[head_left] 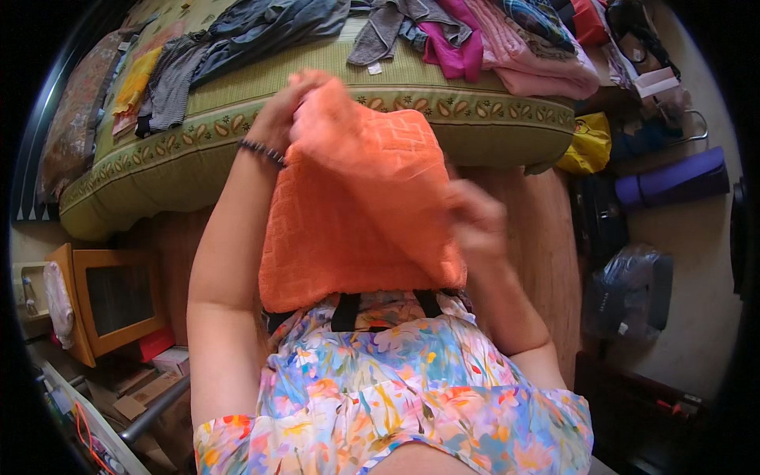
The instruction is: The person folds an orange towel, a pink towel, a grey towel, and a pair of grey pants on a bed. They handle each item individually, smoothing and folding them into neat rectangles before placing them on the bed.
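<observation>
An orange towel (356,229) with a woven block pattern hangs in front of my body, partly folded over itself. At its upper left corner my left hand (289,111) grips the cloth, a dark bead bracelet on the wrist. My right hand (477,218) is at the towel's right edge, smeared by motion, so its fingers do not show clearly. The towel's top fold is also blurred near my left hand. Beyond the towel is a bed (332,83) with a green patterned cover.
Dark trousers (269,36), a striped garment (172,75), a grey garment (378,33) and folded pink cloth (538,67) lie on the bed. A wooden cabinet (119,297) stands at left. At right are a yellow bag (587,142), a rolled purple mat (673,178) and a plastic-wrapped bag (633,289).
</observation>
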Demonstrator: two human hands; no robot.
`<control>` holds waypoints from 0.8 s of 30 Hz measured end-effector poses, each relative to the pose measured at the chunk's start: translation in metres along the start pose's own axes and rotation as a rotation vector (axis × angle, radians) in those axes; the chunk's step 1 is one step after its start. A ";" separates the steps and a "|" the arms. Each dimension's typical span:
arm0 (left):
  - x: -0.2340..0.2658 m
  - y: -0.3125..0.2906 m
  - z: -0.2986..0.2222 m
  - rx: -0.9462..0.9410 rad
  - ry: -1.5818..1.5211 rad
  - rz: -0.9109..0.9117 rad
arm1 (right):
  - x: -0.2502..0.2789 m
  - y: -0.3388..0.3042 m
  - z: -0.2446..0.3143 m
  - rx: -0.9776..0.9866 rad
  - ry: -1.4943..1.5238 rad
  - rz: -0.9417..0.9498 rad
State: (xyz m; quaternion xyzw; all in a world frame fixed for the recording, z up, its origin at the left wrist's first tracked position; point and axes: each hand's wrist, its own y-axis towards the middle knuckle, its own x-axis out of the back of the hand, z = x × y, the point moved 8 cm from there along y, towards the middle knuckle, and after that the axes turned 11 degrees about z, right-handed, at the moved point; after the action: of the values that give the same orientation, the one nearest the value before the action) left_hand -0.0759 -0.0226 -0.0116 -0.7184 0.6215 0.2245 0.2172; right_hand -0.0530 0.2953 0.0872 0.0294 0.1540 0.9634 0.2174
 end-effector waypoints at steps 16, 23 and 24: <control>-0.123 0.101 0.103 0.342 0.202 0.159 | 0.066 -0.089 0.051 -0.112 -0.704 -0.196; -0.060 0.034 0.095 0.507 0.544 -0.013 | -0.011 -0.103 -0.020 -0.104 -0.928 0.321; -0.051 0.028 0.101 0.560 0.536 -0.038 | -0.014 -0.106 -0.024 -0.072 -0.933 0.332</control>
State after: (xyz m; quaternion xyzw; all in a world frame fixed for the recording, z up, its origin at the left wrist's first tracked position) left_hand -0.1152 0.0736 -0.0633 -0.6758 0.6800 -0.1538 0.2391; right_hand 0.0005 0.3733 0.0319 0.4739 0.0001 0.8740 0.1078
